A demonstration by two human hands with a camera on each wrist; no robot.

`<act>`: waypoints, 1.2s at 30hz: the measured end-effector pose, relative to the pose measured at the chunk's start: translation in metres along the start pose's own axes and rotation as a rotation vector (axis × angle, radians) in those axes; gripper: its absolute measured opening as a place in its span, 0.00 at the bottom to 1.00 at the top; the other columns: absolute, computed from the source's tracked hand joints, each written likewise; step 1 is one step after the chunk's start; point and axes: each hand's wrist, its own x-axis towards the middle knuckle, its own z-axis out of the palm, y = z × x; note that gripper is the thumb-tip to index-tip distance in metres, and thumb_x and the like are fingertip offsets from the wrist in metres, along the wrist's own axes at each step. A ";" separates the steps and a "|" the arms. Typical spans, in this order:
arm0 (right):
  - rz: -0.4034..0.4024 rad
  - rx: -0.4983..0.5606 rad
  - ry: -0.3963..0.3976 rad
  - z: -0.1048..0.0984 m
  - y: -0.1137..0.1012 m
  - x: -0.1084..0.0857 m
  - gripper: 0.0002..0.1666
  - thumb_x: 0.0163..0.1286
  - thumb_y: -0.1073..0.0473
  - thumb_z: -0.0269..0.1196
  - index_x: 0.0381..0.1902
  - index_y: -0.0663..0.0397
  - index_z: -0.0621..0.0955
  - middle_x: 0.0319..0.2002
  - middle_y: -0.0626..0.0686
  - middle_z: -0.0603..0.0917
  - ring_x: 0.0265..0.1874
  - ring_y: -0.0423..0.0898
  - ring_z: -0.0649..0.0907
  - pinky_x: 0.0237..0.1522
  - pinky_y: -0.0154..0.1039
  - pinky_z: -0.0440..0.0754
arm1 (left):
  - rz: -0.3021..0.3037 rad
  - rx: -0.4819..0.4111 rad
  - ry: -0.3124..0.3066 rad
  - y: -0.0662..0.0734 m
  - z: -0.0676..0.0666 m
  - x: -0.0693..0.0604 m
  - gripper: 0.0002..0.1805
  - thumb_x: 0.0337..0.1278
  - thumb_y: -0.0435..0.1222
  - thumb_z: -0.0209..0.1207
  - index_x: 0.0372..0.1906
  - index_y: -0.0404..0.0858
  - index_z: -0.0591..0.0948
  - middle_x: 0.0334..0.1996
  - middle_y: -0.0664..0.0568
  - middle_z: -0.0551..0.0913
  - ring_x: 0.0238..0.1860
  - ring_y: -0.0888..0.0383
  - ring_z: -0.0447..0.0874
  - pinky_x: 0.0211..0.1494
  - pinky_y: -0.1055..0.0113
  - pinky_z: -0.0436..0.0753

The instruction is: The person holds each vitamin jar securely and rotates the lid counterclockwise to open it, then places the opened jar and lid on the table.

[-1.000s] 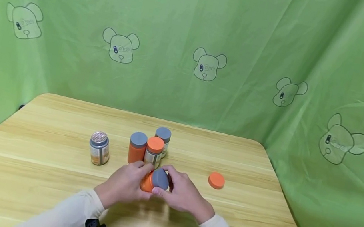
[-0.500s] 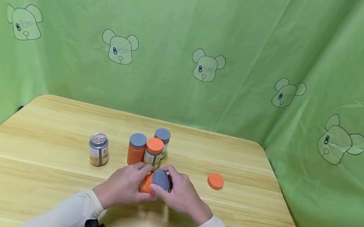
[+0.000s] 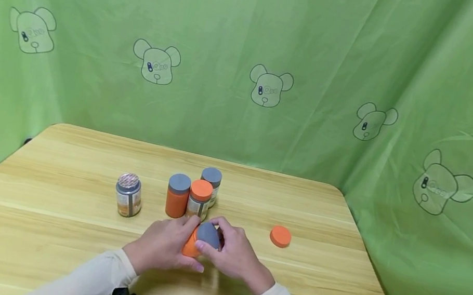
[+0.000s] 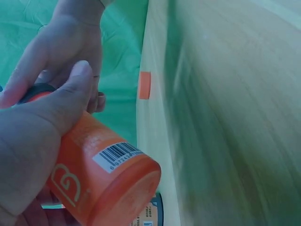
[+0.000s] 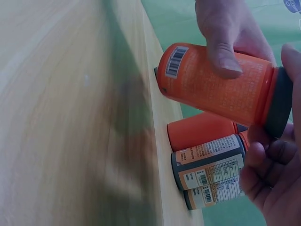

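An orange jar (image 3: 191,246) with a grey lid (image 3: 209,235) is held tilted above the front middle of the table, its lid end toward the right. My left hand (image 3: 163,244) grips the jar's body. The right hand (image 3: 237,254) holds the grey lid, its thumb lying over the lid's side. In the left wrist view, the base of the jar (image 4: 99,162) faces the camera, with a barcode label near it. From the right wrist, the lid (image 5: 279,104) is seen sitting on the jar's end, with curled fingers below it.
Just behind the hands stand an orange jar with a grey lid (image 3: 177,199), a labelled jar with an orange lid (image 3: 200,197) and another grey-lidded jar (image 3: 211,177). A lidless, foil-sealed jar (image 3: 128,197) is to the left. On the right lies a loose orange lid (image 3: 280,236).
My right thumb has shifted up over the side of the grey lid. The held jar has tipped a little more upright, and a lower left digit has spread away from it.
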 end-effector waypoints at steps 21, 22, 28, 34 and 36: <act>-0.042 -0.012 -0.022 -0.001 0.003 0.000 0.16 0.68 0.46 0.61 0.46 0.48 0.75 0.26 0.43 0.78 0.20 0.36 0.75 0.20 0.33 0.74 | 0.033 0.061 -0.024 0.002 -0.005 0.003 0.26 0.42 0.53 0.68 0.42 0.44 0.72 0.23 0.59 0.71 0.20 0.64 0.67 0.18 0.69 0.67; -0.045 -0.011 -0.022 -0.001 0.004 0.000 0.16 0.68 0.46 0.61 0.46 0.48 0.75 0.26 0.43 0.77 0.20 0.36 0.75 0.20 0.33 0.74 | 0.035 0.065 -0.023 0.002 -0.005 0.003 0.26 0.42 0.53 0.68 0.42 0.44 0.72 0.23 0.59 0.71 0.20 0.64 0.67 0.18 0.69 0.66; -0.044 -0.003 -0.027 0.000 0.002 0.000 0.16 0.69 0.46 0.60 0.48 0.47 0.75 0.27 0.43 0.78 0.22 0.37 0.76 0.22 0.34 0.75 | 0.046 0.090 -0.026 0.002 -0.009 0.003 0.27 0.41 0.54 0.69 0.42 0.44 0.72 0.22 0.59 0.70 0.19 0.63 0.66 0.18 0.69 0.66; -0.051 0.003 -0.040 0.000 0.004 0.000 0.17 0.69 0.47 0.60 0.51 0.46 0.74 0.30 0.44 0.79 0.24 0.37 0.77 0.24 0.34 0.76 | 0.049 0.081 -0.035 0.002 -0.010 0.003 0.27 0.41 0.53 0.69 0.43 0.43 0.73 0.23 0.59 0.71 0.19 0.63 0.67 0.19 0.69 0.66; -0.070 0.006 -0.051 0.000 0.004 0.000 0.18 0.69 0.47 0.60 0.52 0.46 0.74 0.31 0.44 0.79 0.25 0.37 0.78 0.26 0.34 0.76 | 0.045 0.066 -0.043 0.002 -0.011 0.003 0.27 0.41 0.52 0.70 0.44 0.43 0.73 0.23 0.59 0.72 0.20 0.64 0.67 0.19 0.70 0.67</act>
